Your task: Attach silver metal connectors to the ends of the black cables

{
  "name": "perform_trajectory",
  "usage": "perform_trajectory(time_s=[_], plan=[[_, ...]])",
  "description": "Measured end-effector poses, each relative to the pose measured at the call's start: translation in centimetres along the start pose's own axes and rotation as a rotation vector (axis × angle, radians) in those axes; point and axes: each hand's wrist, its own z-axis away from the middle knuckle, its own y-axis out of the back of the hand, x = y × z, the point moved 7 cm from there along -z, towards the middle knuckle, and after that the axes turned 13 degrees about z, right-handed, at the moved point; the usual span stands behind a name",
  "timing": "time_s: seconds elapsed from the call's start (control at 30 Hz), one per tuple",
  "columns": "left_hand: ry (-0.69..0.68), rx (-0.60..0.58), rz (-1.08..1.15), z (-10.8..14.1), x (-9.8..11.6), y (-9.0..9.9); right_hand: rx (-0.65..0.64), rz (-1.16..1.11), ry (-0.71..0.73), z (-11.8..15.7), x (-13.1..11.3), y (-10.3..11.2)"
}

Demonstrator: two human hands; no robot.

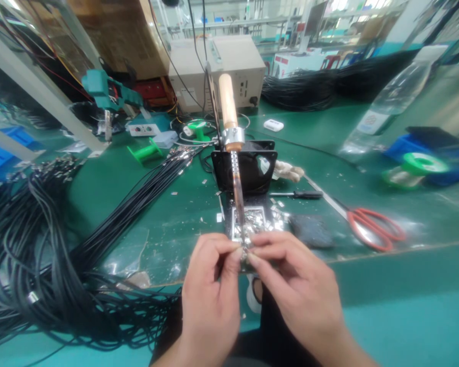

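Both hands meet at the table's front edge, below the tip of a soldering iron (236, 173) with a wooden handle, which is mounted pointing down. My left hand (216, 285) is closed, thumb and forefinger pinching something small and metallic that I cannot make out. From the other side, my right hand (298, 275) pinches at the same spot, its fingertips nearly touching the left ones. Just behind the fingers lies a tray (234, 216) of small metal pieces, some scattered around it. A black fan frame (217, 173) stands behind the tray.
Black cables (53, 244) cover the left side, with a bundle (137, 193) reaching toward the back. At right are red-handled scissors (370, 229), a screwdriver (307, 194), a dark pad (312, 231), a green spool (424, 164) and a plastic bottle (395, 99). A beige box (191, 76) stands behind.
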Motion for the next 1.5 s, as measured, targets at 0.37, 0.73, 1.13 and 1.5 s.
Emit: perform_trajectory(time_s=[0.37, 0.73, 1.13, 1.5], plan=[[-0.015, 0.004, -0.001, -0.1, 0.2, 0.0, 0.012, 0.014, 0.023, -0.2, -0.3, 0.2], [-0.007, 0.007, 0.002, -0.1, 0.1, -0.1, 0.028, -0.014, 0.006, 0.0, 0.0, 0.2], [0.077, 0.021, 0.032, 1.3, -0.5, 0.2, -0.065, -0.343, -0.325, 1.0, 1.5, -1.2], [0.123, -0.093, 0.169, 1.8, 0.0, 0.0, -0.133, -0.424, -0.387, 1.6, 0.9, -1.8]])
